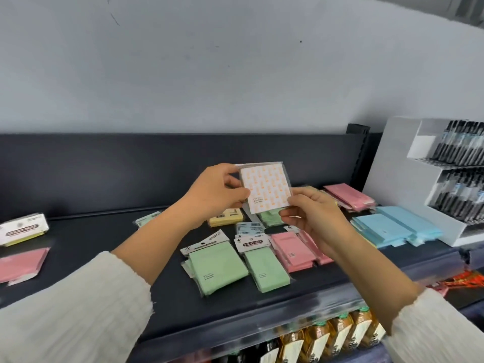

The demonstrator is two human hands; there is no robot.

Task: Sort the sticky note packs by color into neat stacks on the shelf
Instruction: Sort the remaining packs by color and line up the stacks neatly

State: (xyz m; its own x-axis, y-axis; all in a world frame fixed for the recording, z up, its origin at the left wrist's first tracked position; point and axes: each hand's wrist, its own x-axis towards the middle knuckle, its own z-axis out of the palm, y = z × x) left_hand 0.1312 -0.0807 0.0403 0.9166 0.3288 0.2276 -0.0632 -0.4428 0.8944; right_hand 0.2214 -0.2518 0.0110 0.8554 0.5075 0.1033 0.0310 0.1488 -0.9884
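Head view: only 1 view, looking down at the shelf [104,258].
Held pack [267,189]: white w/ orange print, in a clear sleeve, held up in the air above the loose packs, face toward the camera.
Left grip [217,191]: thumb and fingers clamped on the pack's left edge.
Right grip [314,218]: thumb and fingers pinching the bottom-right corner.
Handling (judged): light, thin, fairly stiff as a paper block. The plastic sleeve looks glossy, so prob. slippery, and the sleeve edges are floppy.
Where to hold (judged): on the pad itself, thumb on the face and fingers behind. The loose sleeve margin could slide or crumple.
Green packs [217,268]: 2 side by side at the shelf front, w/ header cards.
Pink packs [290,251]: just right of the green, overlapping each other.
Blue stack [392,229]: far right, near the pen display [458,166].
Yellow pack [226,217]: behind the green, partly hidden by the left wrist.
No orange-print stack seen, so it prob. needs a new spot.
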